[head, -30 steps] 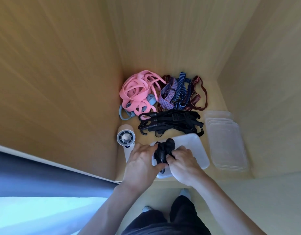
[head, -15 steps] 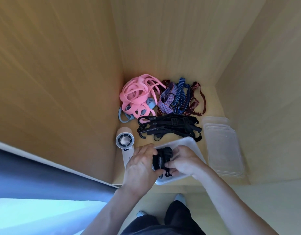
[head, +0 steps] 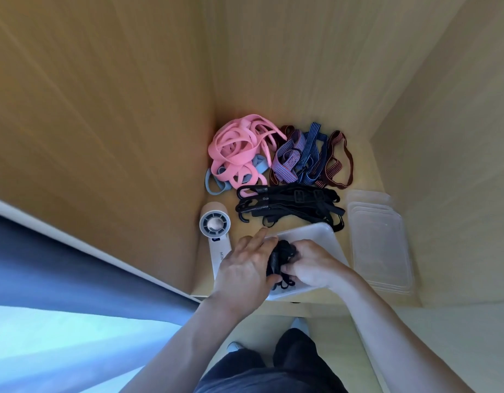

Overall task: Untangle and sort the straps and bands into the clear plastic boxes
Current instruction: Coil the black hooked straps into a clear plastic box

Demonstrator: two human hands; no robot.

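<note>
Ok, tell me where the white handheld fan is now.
In the head view the white handheld fan lies at the shelf's left edge, left of the black hooked straps, its handle partly hidden by the left hand.

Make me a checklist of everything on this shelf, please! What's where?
Surface: wooden shelf, bare at the back right.
Job's things: black bundle held over the open box at the front; pink bands back left, a blue band poking out from them; striped bands back middle; hooked straps, black, in front of those; clear stack of boxes or lids at right.
Clutter: white fan lying left of the box.
Grippers: left hand and right hand both grip the black bundle.
Cables: nothing seen.
Surroundings: wood walls on three sides.
</note>
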